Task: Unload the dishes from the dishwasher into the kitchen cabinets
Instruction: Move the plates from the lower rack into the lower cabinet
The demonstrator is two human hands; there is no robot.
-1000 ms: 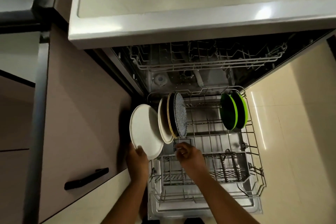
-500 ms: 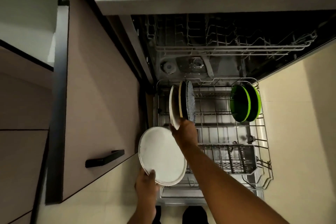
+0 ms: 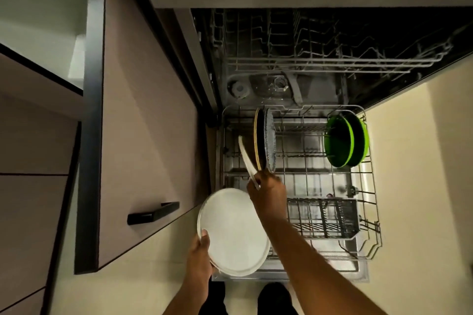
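A: Dishes first: where are they?
B: A white plate (image 3: 234, 231) sits in the left hand (image 3: 201, 254), thumb over its near rim and fingers under it, held just outside the left front corner of the lower rack (image 3: 371, 212). A second white plate (image 3: 246, 155) is tilted on edge at the rack's left side, its near rim pinched by the right hand (image 3: 267, 193).

A: So both grips are full?
B: Yes, each grip is closed around its own plate.

A: What remains in the rack?
B: A black plate with a pale rim (image 3: 259, 142) stands upright just beside the tilted one, with a speckled grey plate (image 3: 270, 142) right against it. Two green plates (image 3: 344, 144) stand together at the far right corner, well apart from the others. A cutlery basket (image 3: 323, 217) sits near the front right.

A: And around it?
B: The upper rack (image 3: 332, 59) is back inside the dishwasher. A cabinet front with a black handle (image 3: 153, 213) is to the left. Two dark shoes (image 3: 273, 298) stand on the pale floor (image 3: 409, 161) below the rack.
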